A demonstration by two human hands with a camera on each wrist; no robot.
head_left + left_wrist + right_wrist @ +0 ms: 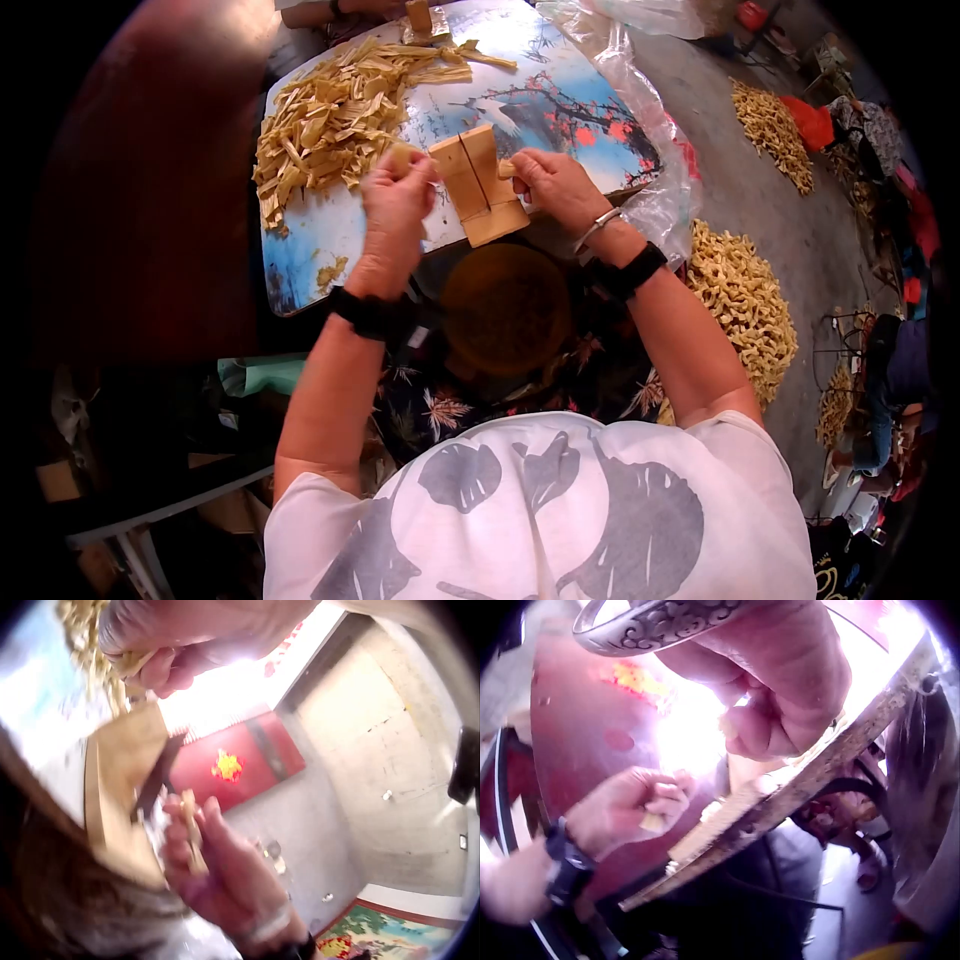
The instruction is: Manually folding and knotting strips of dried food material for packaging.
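Observation:
My left hand (398,200) grips a flat yellowish strip (652,822), whose end sticks out below the curled fingers in the right wrist view. On the other side, my right hand (562,185) pinches a slim pale-yellow piece (193,836) between thumb and fingers. Between the two hands, at the table's near edge, stands a light wooden stand (468,180) with a dark slit down its middle. A large heap of similar dry yellow strips (325,120) lies on the table beyond the left hand.
The picture-printed table (540,100) has clear plastic sheeting (640,110) along its right edge. A round basin (505,310) sits below the near edge, over the lap. Piles of short twisted yellow pieces (745,305) cover the floor at right. Another person's arm (310,14) shows at the far side.

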